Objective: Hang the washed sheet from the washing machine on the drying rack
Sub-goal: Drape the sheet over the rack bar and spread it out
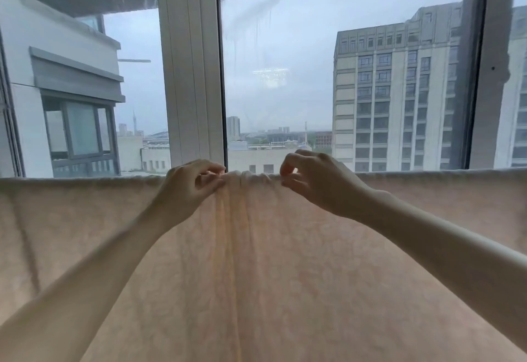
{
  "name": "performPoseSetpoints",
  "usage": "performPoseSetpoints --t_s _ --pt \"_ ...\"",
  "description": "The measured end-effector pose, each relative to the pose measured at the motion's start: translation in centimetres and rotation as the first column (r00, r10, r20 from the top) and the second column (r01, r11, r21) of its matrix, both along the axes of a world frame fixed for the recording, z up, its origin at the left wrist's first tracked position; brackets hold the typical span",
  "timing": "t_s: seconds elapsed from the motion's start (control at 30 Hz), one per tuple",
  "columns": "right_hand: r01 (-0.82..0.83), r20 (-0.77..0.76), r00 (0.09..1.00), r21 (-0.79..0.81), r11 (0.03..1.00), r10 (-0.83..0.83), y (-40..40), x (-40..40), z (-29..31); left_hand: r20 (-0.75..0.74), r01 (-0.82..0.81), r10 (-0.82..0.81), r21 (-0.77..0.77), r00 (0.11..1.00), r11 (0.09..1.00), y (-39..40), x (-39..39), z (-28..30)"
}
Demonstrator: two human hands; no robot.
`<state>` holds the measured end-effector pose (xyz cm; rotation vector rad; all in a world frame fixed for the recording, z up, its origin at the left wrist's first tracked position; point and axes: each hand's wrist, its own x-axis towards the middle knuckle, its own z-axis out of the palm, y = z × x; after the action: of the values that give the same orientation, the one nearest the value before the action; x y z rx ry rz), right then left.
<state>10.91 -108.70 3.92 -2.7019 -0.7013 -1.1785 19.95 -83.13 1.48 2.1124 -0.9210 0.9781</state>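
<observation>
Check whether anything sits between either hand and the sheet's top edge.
Nothing visible does. The left hand and right hand are both already at the bunched top edge of the sheet, fingers pinching the fabric.

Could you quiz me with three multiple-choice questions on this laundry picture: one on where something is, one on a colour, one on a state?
1. Where is the bunched part of the sheet?
A. between the hands
B. far left
C. on the floor

2. What colour is the sheet?
A. dark blue
B. pale peach
C. green

3. What is the left hand doing?
A. hanging idle
B. pinching the top edge
C. pressing the window

Answers: 1 A, folds gather between the left hand and the right hand; 2 B, the cloth looks pale peach; 3 B, the fingers close on the edge.
</observation>
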Motion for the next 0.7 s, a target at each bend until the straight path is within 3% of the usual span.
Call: performPoseSetpoints --t_s 0.27,0.43,0.5,0.63,0.7 --pt "0.13 0.02 0.991 -0.035 0.991 -0.13 0.8 1.1 1.0 0.035 -0.019 0.02 -0.017 0.999 1.0 1.4 0.5 0.6" --pt "0.197 0.141 0.965 0.17 0.966 -0.221 -1.3 1.9 3.1 0.095 -0.079 0.104 -0.233 0.99 0.969 0.9 0.7 2.0" --pt "0.338 0.048 0.936 0.151 0.929 -0.349 -2.9 2.0 3.4 0.064 -0.112 0.136 -0.295 0.989 0.949 1.2 1.3 2.3" --pt "0.565 -0.414 0.743 -0.036 0.825 -0.527 -4.8 1.1 3.7 -0.111 -0.152 0.13 -0.217 0.985 0.964 2.8 2.4 1.3" --pt "0.57 -0.436 0.731 -0.034 0.821 -0.525 -4.5 0.8 4.2 -0.164 -0.107 0.081 -0.16 0.983 0.981 3.4 2.1 0.9"
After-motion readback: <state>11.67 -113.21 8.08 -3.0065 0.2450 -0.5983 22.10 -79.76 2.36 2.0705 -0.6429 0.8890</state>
